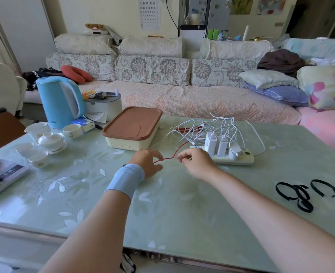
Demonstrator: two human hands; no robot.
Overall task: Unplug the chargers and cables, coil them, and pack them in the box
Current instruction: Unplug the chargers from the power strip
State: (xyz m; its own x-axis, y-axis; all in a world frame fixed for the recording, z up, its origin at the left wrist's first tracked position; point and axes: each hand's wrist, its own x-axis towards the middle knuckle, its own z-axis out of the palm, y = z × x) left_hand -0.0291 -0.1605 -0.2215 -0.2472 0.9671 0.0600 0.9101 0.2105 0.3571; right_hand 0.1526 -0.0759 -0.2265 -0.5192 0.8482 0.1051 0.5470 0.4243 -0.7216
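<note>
Only 1 view is given, taken from the person's head and aimed forward and down across the table (182,213). The left hand (146,163) and right hand (196,164) are seen close, mid-frame; the sofa (182,95) is framed far behind.

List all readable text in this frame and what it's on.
Eye chart on the wall: rows of tumbling "E" marks, no words.
Blue kettle: small mark near the base, too small to read.
Black bag on the sofa: white letters, too blurred to read.
Blue packet beside the kettle: print blurred, unreadable.
</note>
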